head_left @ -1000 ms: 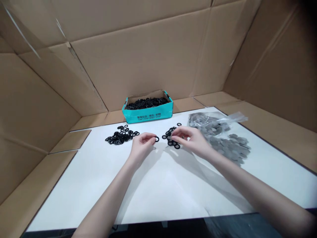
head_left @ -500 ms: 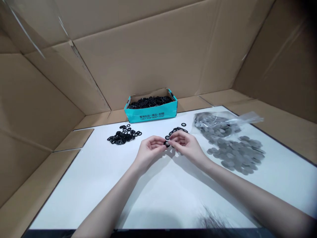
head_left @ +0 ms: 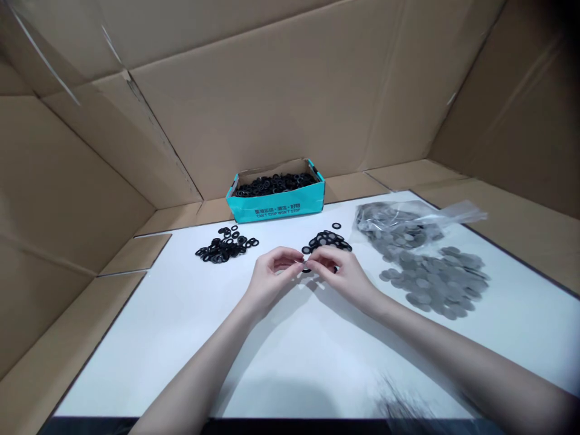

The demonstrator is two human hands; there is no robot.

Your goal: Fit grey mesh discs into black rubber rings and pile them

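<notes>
Both hands meet above the white table (head_left: 190, 350), fingertips nearly touching. Between them is a small black ring (head_left: 307, 270), mostly hidden by fingers, with a pale grey bit showing at its top. My left hand (head_left: 275, 275) pinches it from the left with thumb and index finger. From the other side my right hand (head_left: 342, 273) pinches it too, the remaining fingers curled. Right behind the right hand lies a heap of black rings with grey discs in them (head_left: 330, 237). A single ring (head_left: 336, 226) sits apart beyond that heap.
Loose black rings (head_left: 224, 249) form a pile on the left. Thin grey discs (head_left: 437, 281) are spread at the right, below a clear plastic bag (head_left: 394, 220) of more discs. A turquoise box (head_left: 277, 208) of rings stands at the back, before cardboard walls (head_left: 281, 103).
The ring between my fingertips has tilted, so its grey centre shows less. My right hand's fingers have drawn down slightly, uncovering more of the heap behind. The view has shifted a little.
</notes>
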